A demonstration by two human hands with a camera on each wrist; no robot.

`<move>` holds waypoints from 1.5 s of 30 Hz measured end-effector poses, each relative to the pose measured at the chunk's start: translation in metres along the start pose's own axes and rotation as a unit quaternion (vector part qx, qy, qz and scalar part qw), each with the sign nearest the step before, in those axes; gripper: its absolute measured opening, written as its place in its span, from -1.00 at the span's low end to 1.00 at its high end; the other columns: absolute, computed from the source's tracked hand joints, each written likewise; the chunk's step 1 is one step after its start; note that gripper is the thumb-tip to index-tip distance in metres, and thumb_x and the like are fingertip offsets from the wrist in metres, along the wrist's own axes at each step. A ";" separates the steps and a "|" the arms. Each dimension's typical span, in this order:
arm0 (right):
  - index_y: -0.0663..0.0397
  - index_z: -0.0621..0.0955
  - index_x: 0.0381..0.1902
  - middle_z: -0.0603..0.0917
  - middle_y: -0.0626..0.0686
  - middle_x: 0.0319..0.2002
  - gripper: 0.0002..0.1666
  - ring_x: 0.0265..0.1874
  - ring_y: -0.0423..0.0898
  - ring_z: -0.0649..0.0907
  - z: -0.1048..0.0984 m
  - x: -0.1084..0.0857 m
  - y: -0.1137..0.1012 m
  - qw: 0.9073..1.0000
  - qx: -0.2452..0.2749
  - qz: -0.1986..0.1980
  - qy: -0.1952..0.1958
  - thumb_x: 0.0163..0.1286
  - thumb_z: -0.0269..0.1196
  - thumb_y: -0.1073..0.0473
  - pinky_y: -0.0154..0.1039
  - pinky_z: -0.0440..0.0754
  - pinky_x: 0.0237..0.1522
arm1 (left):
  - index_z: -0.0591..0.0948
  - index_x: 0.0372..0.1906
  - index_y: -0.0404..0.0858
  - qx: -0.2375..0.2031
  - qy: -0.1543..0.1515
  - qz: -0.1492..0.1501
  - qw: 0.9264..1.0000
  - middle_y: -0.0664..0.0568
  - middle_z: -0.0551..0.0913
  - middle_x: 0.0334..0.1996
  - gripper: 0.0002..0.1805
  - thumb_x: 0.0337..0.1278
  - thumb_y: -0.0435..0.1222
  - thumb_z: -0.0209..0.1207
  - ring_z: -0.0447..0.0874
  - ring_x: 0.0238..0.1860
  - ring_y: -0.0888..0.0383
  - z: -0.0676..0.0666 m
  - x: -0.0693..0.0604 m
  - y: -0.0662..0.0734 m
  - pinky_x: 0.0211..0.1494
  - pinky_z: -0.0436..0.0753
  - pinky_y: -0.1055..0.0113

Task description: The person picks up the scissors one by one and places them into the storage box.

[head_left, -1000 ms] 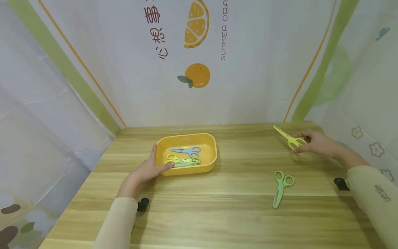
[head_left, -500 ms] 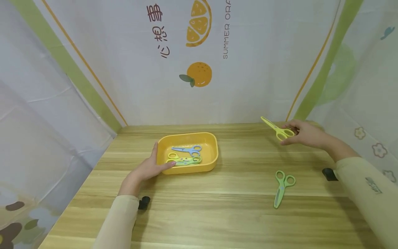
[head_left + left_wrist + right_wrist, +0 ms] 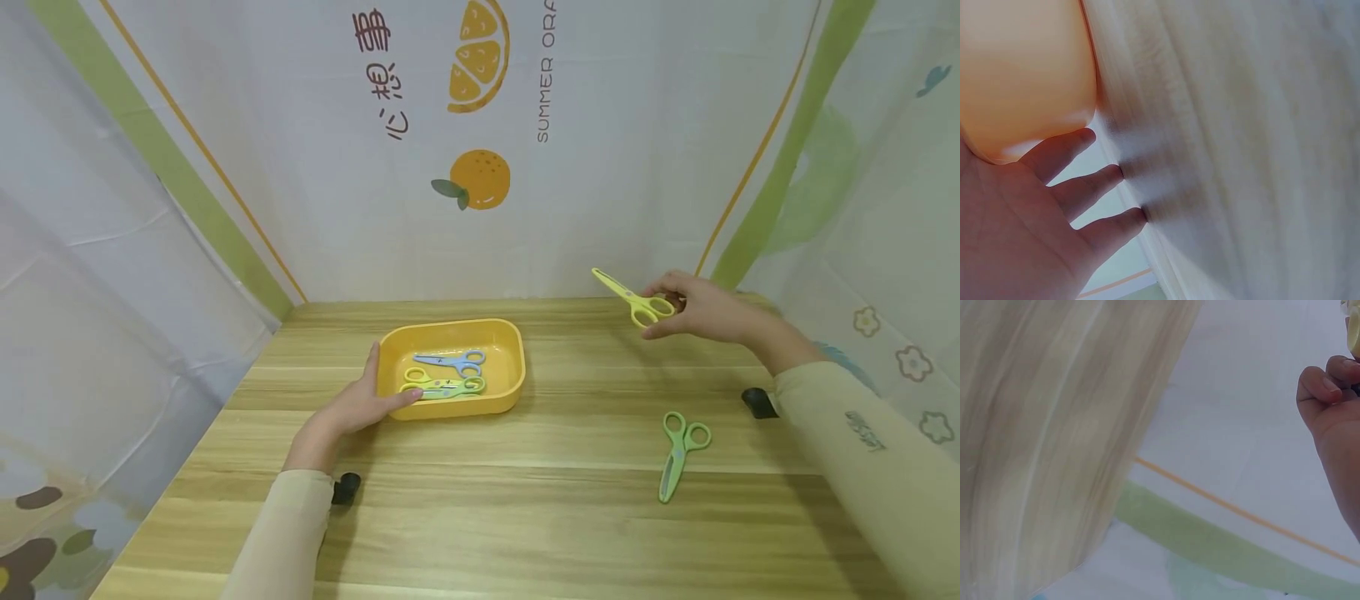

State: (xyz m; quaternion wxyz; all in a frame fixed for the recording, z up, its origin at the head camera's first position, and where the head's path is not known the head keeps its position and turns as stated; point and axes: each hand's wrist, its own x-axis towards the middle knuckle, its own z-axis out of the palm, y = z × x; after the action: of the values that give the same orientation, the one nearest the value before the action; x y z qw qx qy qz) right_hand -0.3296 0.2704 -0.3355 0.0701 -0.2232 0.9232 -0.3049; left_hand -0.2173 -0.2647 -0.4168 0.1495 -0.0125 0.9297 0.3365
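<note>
White cloth (image 3: 615,167) printed with an orange (image 3: 480,179) hangs behind the wood-grain tabletop (image 3: 487,500).

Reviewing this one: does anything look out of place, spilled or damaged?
Nothing looks spilled or damaged. The green scissors lie loose on the table, outside the tray holding other pairs. The backdrop lettering runs sideways.

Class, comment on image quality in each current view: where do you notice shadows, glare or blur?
Head view: fairly even light, soft shadow beneath the right sleeve on the table; left wrist: dark shadows by the left hand, pale highlights on the tray, wood grain blurred; right wrist: dim, soft grain, right hand cut off by the frame.
</note>
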 end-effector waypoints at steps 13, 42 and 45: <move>0.06 0.67 0.26 0.41 0.09 -0.17 -0.30 -0.17 -0.02 0.37 0.010 0.024 -0.036 0.998 0.011 -0.055 -0.006 0.20 0.64 0.02 -0.19 0.40 -0.20 | -0.67 0.65 -0.04 0.002 -0.002 -0.001 1.000 -0.49 -0.14 0.70 0.51 0.19 0.50 0.19 0.11 0.64 -0.49 -0.003 0.001 0.000 0.67 0.15 -0.36; 0.07 0.67 0.27 0.40 0.09 -0.18 -0.25 -0.18 -0.01 0.37 0.059 0.074 -0.123 0.988 -0.006 -0.138 -0.063 0.18 0.64 -0.06 -0.14 0.35 -0.17 | -0.63 0.67 -0.07 -0.001 0.000 -0.007 1.000 -0.48 -0.13 0.70 0.52 0.17 0.52 0.19 0.08 0.65 -0.49 -0.001 0.000 0.000 0.68 0.13 -0.37; 0.04 0.67 0.26 0.42 0.12 -0.17 -0.26 -0.21 -0.01 0.38 0.063 0.077 -0.133 0.986 -0.014 -0.149 -0.073 0.18 0.63 -0.09 -0.15 0.37 -0.19 | -0.65 0.66 -0.04 -0.002 -0.001 -0.008 1.000 -0.47 -0.15 0.70 0.52 0.16 0.52 0.19 0.07 0.66 -0.49 -0.001 0.000 -0.001 0.68 0.12 -0.37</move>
State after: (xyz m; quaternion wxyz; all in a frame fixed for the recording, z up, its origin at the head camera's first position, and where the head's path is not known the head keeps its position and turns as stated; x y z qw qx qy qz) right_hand -0.3326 0.1070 -0.3070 0.0877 -0.3803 0.8765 -0.2818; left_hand -0.2178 -0.2657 -0.4166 0.1534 -0.0201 0.9285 0.3375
